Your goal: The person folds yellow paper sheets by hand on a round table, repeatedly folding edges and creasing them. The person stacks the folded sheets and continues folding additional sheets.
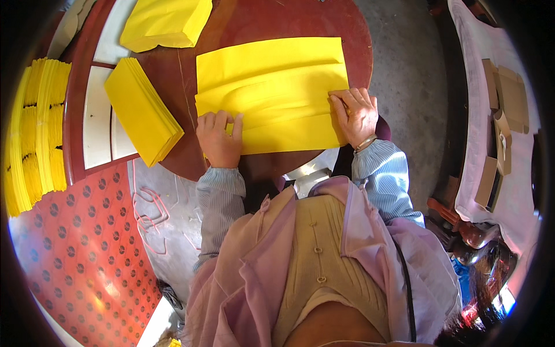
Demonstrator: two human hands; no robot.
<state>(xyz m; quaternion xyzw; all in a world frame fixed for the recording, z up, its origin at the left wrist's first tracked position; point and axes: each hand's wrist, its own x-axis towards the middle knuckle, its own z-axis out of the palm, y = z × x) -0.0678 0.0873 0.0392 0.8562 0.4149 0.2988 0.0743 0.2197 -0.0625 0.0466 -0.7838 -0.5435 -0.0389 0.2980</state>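
A wide yellow sheet (272, 130), which looks like paper or thin cloth, lies across the dark red round table in front of me. Raised folds run from side to side over its middle. At its left edge my left hand (219, 139) is closed, with curled fingers on the fold and the thumb close by. My right hand (355, 115) pinches the right edge between thumb and fingers, a little farther from my body. Parts of the sheet's side edges are hidden beneath both hands. A folded yellow stack (144, 110) rests to the left, apart from my left hand.
At the far left of the round table (277, 20) sits a thicker yellow bundle (167, 23). Tall yellow piles (37, 133) stand at the left rim. Pink cord (151, 214) lies below. Opened cardboard boxes (509, 95) rest on a pale-covered table (471, 58) at right.
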